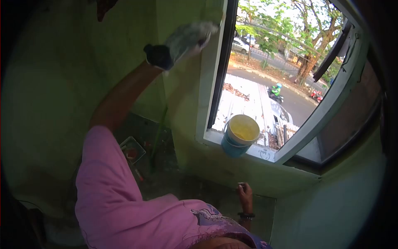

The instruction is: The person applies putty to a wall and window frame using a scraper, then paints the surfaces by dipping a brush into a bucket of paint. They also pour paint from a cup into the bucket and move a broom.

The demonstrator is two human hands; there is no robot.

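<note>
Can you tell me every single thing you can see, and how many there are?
Bucket: one, blue outside, yellowish inside, on the windowsill
Window: at least one, whitish frame, upper right
Walls: several, greenish, around the room
Floor: one, dark, below the window
Tray: one, pale rim, on the floor; something reddish inside, unclear
Roof: one, whitish with brown leaves, outside
Trees: several, green, outside
Road: one, grey, outside
Cars: at least two, pale, outside
Rider: one, green top, on the road
Shirt: one, pink, on the person
Glove: one, whitish with dark cuff, on the left hand
Wristband: one, black, on the right wrist
Right hand: one, bare, below the bucket
</note>
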